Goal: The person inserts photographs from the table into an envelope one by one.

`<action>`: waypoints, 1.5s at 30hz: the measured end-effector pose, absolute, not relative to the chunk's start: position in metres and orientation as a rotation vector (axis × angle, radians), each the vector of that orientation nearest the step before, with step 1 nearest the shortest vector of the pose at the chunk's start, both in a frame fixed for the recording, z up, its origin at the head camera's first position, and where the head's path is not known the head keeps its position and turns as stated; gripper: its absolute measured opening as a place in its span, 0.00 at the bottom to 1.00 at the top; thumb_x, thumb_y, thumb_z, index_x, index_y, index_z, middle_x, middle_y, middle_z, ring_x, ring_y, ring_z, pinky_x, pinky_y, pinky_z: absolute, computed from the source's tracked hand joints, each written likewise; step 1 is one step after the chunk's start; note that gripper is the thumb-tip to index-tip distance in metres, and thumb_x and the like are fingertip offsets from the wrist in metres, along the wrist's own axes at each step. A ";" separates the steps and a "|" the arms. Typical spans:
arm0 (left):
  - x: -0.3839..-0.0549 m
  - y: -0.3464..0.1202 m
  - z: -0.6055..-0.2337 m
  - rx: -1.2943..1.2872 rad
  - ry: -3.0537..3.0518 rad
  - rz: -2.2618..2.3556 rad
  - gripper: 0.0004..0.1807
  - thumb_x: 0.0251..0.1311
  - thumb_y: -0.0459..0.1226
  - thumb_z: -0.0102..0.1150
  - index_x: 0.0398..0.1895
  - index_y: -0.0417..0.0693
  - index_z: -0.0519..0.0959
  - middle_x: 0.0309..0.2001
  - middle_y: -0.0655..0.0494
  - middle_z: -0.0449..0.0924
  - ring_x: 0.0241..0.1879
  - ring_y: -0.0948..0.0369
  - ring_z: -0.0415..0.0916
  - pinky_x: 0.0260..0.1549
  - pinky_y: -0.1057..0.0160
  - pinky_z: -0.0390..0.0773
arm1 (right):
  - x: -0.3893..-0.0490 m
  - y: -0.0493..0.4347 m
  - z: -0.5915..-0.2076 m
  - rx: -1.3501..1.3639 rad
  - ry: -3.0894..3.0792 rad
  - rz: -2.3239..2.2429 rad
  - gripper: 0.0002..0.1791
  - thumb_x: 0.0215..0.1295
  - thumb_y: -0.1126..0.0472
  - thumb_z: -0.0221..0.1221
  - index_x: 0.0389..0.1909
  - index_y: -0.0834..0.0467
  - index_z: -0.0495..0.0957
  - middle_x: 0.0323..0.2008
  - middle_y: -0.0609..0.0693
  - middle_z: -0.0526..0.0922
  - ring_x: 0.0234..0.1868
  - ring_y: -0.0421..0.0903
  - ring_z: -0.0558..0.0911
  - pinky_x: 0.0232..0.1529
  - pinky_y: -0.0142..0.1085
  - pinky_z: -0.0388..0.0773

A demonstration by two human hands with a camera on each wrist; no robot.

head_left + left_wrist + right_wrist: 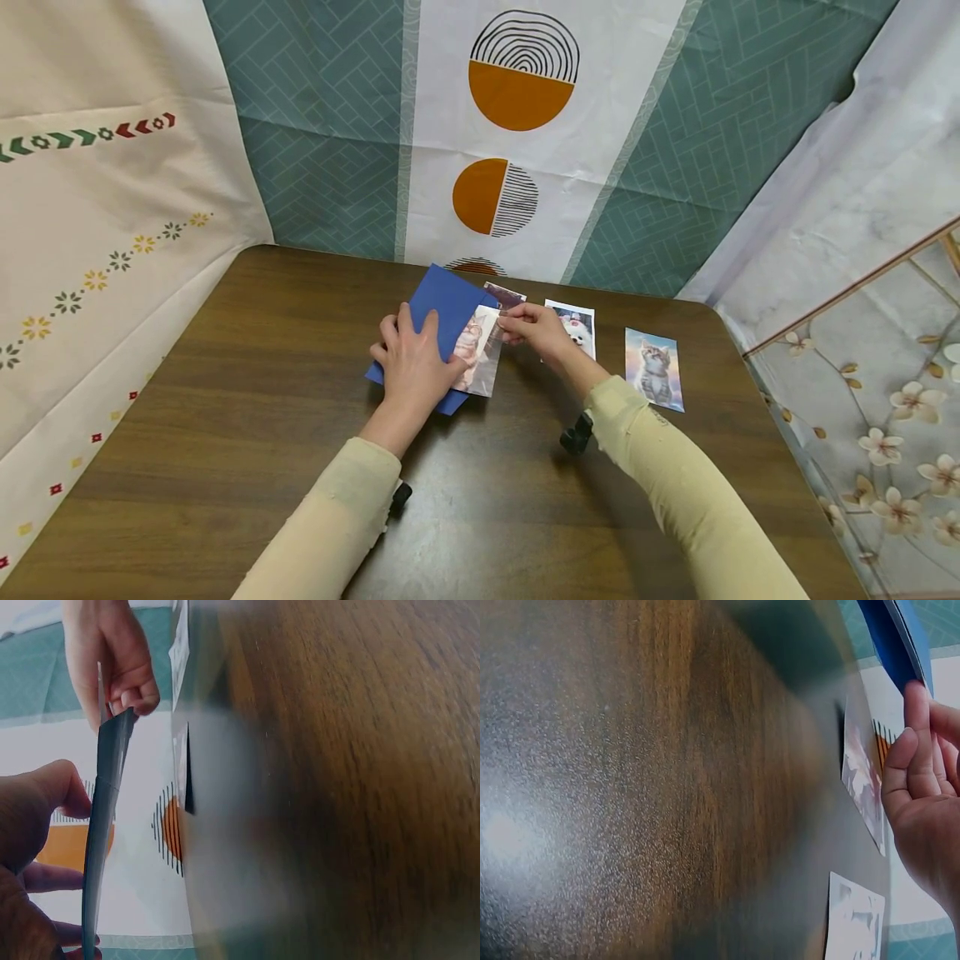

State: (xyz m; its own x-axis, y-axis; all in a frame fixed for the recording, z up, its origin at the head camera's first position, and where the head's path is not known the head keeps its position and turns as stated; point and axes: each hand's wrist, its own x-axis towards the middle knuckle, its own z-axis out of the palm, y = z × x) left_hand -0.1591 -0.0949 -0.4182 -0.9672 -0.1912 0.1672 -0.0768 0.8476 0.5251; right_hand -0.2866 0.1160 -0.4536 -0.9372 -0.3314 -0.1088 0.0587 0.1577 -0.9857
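On the brown table [247, 392], a blue envelope [448, 310] is tilted up under my left hand [411, 360], which grips it with the thumb on its face. A kitten photo [480, 354] sticks halfway out of its right side. My right hand [519, 327] pinches that photo's top corner. In the left wrist view the envelope [101, 817] is edge-on between my left hand [34, 847] and my right hand [112, 664]. The right wrist view shows my right hand [922, 795] below the envelope's blue corner [896, 637].
A dark photo [505, 294] lies behind the envelope. A white dog photo [577, 327] and a grey kitten photo [655, 367] lie flat to the right. Patterned cloth walls [517, 150] close in the back and sides of the table.
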 end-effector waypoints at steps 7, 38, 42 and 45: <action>-0.160 -0.092 -0.418 0.224 -2.821 -0.768 0.49 0.58 0.56 0.77 0.79 0.43 0.70 0.80 0.28 0.54 0.75 0.31 0.52 0.60 0.24 0.64 | -0.288 0.112 -0.457 -0.248 2.093 -1.891 0.04 0.73 0.72 0.64 0.44 0.70 0.83 0.28 0.45 0.87 0.27 0.38 0.88 0.37 0.33 0.86; -0.165 -0.091 -0.419 0.208 -2.833 -0.654 0.48 0.59 0.57 0.75 0.78 0.42 0.71 0.78 0.27 0.58 0.74 0.31 0.56 0.58 0.26 0.65 | -0.289 0.109 -0.464 -0.211 2.099 -1.872 0.05 0.76 0.66 0.64 0.45 0.64 0.84 0.28 0.45 0.87 0.26 0.39 0.88 0.33 0.31 0.81; -0.165 -0.092 -0.419 0.215 -2.843 -0.645 0.49 0.59 0.59 0.75 0.78 0.43 0.71 0.78 0.28 0.58 0.73 0.31 0.56 0.58 0.26 0.66 | -0.288 0.110 -0.462 -0.217 2.094 -1.862 0.05 0.77 0.65 0.63 0.44 0.63 0.84 0.29 0.45 0.85 0.27 0.39 0.88 0.33 0.31 0.81; -0.165 -0.093 -0.419 0.222 -2.843 -0.665 0.48 0.60 0.58 0.74 0.78 0.43 0.71 0.78 0.28 0.57 0.73 0.31 0.55 0.58 0.26 0.66 | -0.288 0.108 -0.460 -0.222 2.083 -1.862 0.05 0.77 0.67 0.61 0.44 0.64 0.84 0.29 0.45 0.86 0.27 0.38 0.88 0.34 0.31 0.81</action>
State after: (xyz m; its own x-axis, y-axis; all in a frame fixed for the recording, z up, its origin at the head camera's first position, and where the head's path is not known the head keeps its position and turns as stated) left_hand -0.1649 -0.0926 -0.4190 -0.9659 -0.1937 0.1720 -0.0974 0.8868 0.4518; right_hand -0.2877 0.1084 -0.4605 -0.9308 -0.3357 -0.1449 0.1065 0.1302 -0.9858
